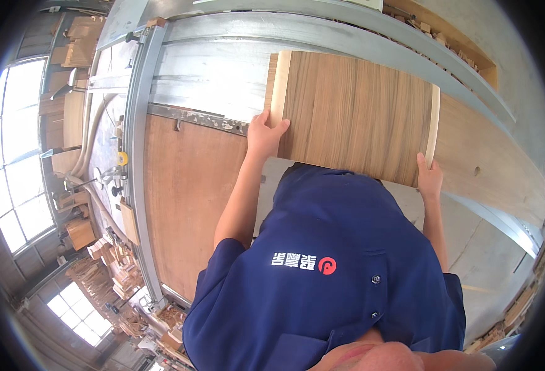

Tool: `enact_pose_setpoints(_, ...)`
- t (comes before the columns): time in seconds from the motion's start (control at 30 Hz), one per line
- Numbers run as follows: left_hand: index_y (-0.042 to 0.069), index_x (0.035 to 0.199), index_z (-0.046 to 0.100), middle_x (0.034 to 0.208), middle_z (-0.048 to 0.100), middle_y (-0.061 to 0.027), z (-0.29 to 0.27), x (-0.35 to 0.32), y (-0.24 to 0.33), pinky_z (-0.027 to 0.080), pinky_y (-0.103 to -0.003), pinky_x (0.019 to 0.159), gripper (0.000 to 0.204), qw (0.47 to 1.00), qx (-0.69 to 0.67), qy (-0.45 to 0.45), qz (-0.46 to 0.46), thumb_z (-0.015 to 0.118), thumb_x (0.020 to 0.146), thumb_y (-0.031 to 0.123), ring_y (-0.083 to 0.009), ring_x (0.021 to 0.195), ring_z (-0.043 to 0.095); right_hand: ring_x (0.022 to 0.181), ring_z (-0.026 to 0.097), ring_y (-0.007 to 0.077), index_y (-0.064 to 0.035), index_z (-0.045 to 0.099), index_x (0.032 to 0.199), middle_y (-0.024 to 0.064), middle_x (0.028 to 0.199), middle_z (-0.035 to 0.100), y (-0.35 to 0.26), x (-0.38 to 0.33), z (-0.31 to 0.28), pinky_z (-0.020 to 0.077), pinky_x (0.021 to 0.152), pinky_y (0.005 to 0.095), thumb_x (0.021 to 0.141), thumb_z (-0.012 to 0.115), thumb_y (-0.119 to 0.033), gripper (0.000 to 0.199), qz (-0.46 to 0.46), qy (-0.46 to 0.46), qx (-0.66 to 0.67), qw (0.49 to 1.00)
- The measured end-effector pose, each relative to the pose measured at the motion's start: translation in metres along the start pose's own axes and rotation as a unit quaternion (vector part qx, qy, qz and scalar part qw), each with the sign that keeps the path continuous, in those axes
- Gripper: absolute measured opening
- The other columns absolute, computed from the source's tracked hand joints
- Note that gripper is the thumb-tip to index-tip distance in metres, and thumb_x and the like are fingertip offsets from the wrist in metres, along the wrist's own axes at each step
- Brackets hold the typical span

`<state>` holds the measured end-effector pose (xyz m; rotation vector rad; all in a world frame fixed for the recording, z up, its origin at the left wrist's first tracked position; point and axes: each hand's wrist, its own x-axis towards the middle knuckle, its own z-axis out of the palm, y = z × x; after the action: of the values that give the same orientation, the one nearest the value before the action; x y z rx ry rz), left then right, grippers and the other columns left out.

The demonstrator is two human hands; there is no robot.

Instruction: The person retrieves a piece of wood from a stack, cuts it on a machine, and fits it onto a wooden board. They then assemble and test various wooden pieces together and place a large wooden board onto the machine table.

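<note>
A wide brown wood-grain panel (359,111) with pale strips along its left and right edges lies across the metal machine bed in front of me. My left hand (266,133) is closed on its near left corner, the thumb on the pale strip. At the near right corner my right hand (430,176) grips the other pale edge, thumb on top. The fingers beneath the panel are partly hidden. A narrow piece of similar brown wood shows past the panel's far left edge; whether it is a second panel I cannot tell.
A grey metal rail (137,154) with clamps runs along the left. Beside my left arm is a reddish-brown board surface (189,204). A pale wooden board (485,157) extends to the right. Wood offcuts (114,269) pile up at lower left, and a wooden trough (489,74) holds scraps at far right.
</note>
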<state>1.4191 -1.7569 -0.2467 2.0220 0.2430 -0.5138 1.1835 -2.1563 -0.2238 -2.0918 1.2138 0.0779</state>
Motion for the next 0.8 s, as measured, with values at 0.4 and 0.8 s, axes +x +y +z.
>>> enact_pose_setpoints(0.4,0.022,0.151,0.049,0.160,0.032,-0.0294,-0.023,-0.049,-0.044,0.040,-0.051,0.115,0.090,0.887,0.319,-0.064,0.327,0.090,0.071,0.021,-0.0469,0.141,0.042,0.130,0.059,0.0354,-0.0038,0.064,0.136,0.0195,0.140,0.063,-0.209,0.092,0.075,0.0474,0.108,0.0423,0.097,0.068,-0.037,0.051,-0.397,-0.084,-0.087,0.910)
enact_pose_setpoints(0.8,0.019,0.145,0.052,0.153,0.044,-0.0248,-0.033,-0.028,-0.078,0.043,-0.051,0.113,0.088,0.884,0.230,-0.025,0.407,0.088,0.064,0.011,-0.0433,0.135,0.050,0.120,0.066,0.0219,-0.0003,0.065,0.136,0.0142,0.131,0.071,-0.354,0.121,0.226,0.0495,0.103,0.0346,0.100,0.065,-0.036,0.050,-0.385,-0.335,-0.091,0.855)
